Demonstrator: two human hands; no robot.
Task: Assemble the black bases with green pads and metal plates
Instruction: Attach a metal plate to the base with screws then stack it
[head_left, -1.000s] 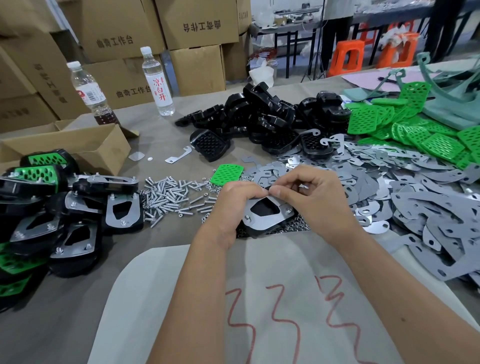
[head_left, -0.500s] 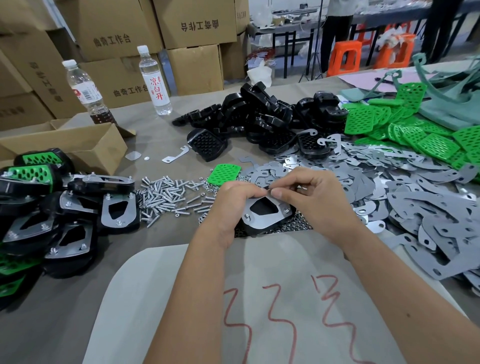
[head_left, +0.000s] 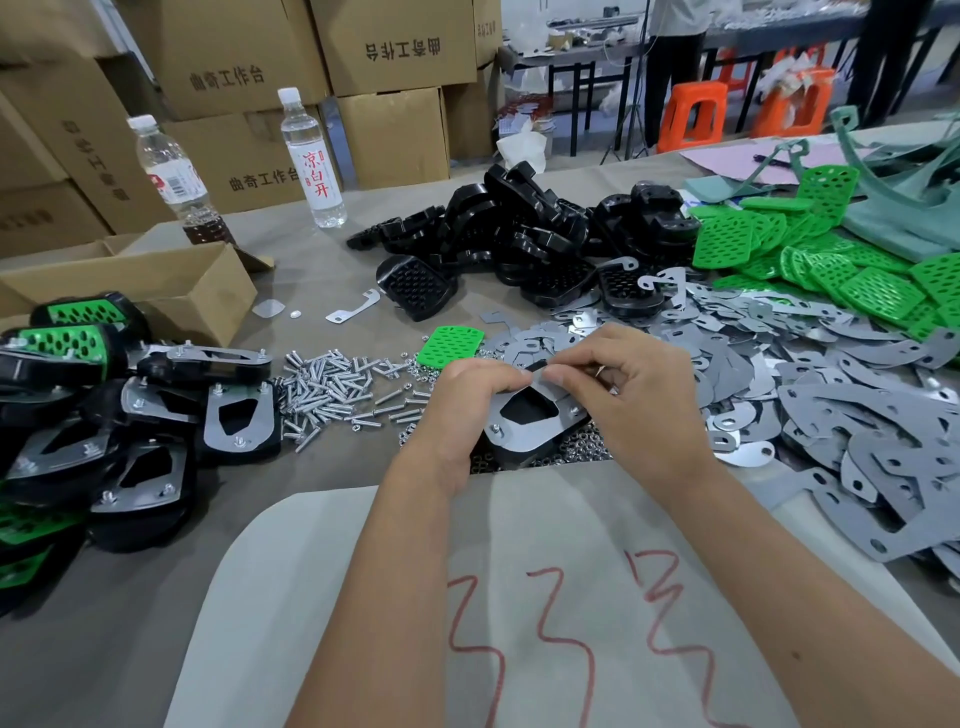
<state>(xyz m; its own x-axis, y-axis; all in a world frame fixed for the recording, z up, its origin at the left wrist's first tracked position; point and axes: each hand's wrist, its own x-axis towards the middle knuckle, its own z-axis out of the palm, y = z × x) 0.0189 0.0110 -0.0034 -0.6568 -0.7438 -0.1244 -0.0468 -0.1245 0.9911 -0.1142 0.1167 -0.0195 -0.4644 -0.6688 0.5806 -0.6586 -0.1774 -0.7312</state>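
Head view. Both hands work on one assembly at the near centre of the bench (head_left: 322, 244). The left hand (head_left: 467, 400) grips the left edge of the black base (head_left: 524, 454), fingers curled over it. The right hand (head_left: 628, 384) pinches with thumb and forefinger at the far end of the metal plate (head_left: 519, 434), which lies flat on the base; whether a nut sits in the pinch cannot be seen. Screw ends stand up through the plate at its near-left and right corners.

Change: over the last second the hands have kept the same grip and the assembly has stayed in the same spot, with only small finger movement at the far corner. Judgement: the far fastener is being fitted; the unit is close to finished.

Supplies: loose screws (head_left: 337, 384) lie just left of the hands, a single green pad (head_left: 451, 347) just beyond them, spare plates (head_left: 831, 395) to the right, bare bases (head_left: 519, 234) farther back. Finished units (head_left: 156, 415) are stacked at the left.
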